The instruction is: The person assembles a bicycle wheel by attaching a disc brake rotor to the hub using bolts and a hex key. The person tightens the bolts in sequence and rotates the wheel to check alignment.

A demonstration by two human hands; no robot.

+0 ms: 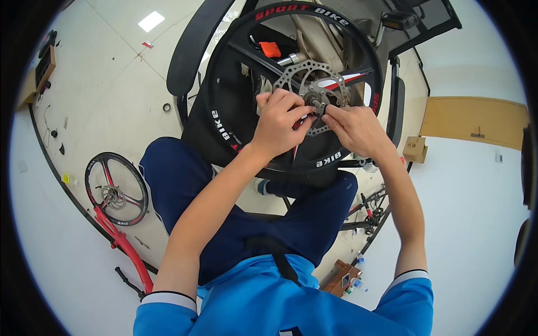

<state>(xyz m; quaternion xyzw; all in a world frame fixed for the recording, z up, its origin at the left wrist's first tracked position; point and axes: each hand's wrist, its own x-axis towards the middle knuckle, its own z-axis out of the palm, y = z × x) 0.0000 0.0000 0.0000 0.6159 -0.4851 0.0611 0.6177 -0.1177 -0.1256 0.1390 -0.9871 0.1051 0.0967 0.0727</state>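
Observation:
A black bicycle wheel (222, 50) with red-and-white marked spokes lies on a black chair seat (196, 120) in front of me. A perforated silver brake disc (287, 77) is on its hub, and a threaded axle (315, 102) sticks up at the centre. My left hand (278, 120) pinches at the left side of the axle. From the right, my right hand (358, 127) pinches close beside it, thumb and finger touching a small dark part at the hub. What exactly lies between the fingertips of either hand is too small and covered to name.
An orange-and-black tool (269, 49) shows through the wheel. Black armrests (188, 53) flank the seat. On the floor at left are a second wheel (116, 189) and a red bicycle frame (131, 255). A cardboard box (414, 149) and another bicycle frame (370, 213) stand at right.

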